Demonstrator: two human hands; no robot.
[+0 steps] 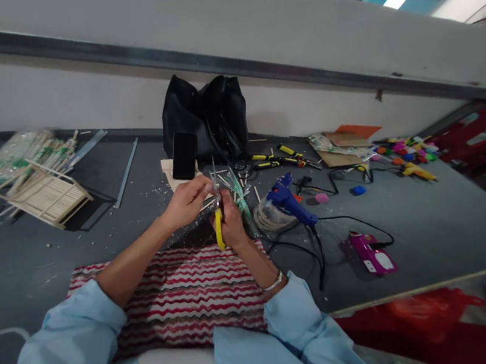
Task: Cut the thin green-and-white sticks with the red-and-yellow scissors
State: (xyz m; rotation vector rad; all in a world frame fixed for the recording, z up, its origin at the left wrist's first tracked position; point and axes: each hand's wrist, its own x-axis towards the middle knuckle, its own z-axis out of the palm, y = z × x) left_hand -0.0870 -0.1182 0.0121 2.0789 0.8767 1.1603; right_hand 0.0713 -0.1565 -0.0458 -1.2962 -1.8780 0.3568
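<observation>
A thin pale stick (pixel 207 203) is being pinched between the closed fingertips of the left hand (pixel 186 202), just above the striped woven mat (pixel 182 296). Yellow-handled pliers (pixel 219 226) are being gripped by the right hand (pixel 232 223), fingers wrapped around the smooth handles, metal tip pointing toward twelve o'clock and touching the stick. At three o'clock from the hands, a blue glue gun (pixel 290 201) is lying beside coiled cord. At twelve o'clock, a soft black bag (pixel 210 119) is slumping against the wall.
</observation>
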